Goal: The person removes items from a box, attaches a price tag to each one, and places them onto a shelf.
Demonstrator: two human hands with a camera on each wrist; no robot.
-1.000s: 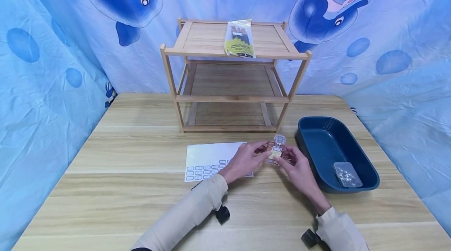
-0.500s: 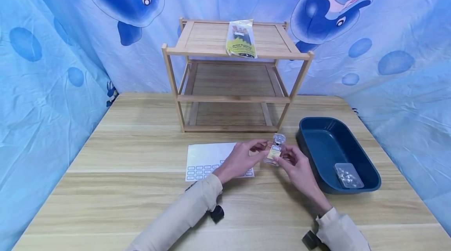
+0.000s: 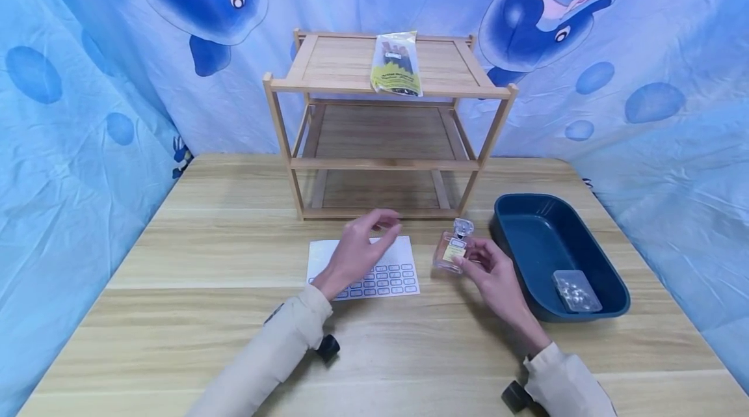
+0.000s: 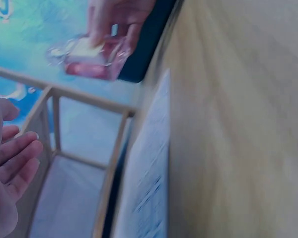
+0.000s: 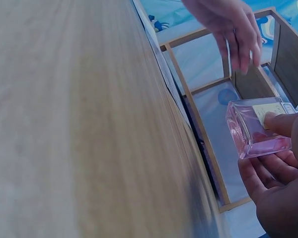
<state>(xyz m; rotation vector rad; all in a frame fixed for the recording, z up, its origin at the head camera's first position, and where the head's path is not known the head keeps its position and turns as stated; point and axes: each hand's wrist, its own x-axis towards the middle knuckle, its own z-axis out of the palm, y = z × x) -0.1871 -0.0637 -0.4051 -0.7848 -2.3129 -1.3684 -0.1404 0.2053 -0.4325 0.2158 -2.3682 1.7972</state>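
Note:
A clear glass perfume bottle with pinkish liquid, a pale yellow label and a faceted cap is tilted above the table. My right hand pinches it by its right side, the thumb lying on the label in the right wrist view, where the bottle shows its base. A small white sticker sits on the bottle near the neck. My left hand hovers over a white sheet of blue-outlined labels, fingers loosely bent with nothing between them. It partly hides the sheet.
Behind the hands stands a three-tier wooden rack, with a packet of brushes on its top shelf. A dark blue basin is close to the right hand and holds a clear plastic box.
My left hand has let go of the perfume bottle and moved left over the label sheet. The right hand keeps hold of the bottle in nearly the same place.

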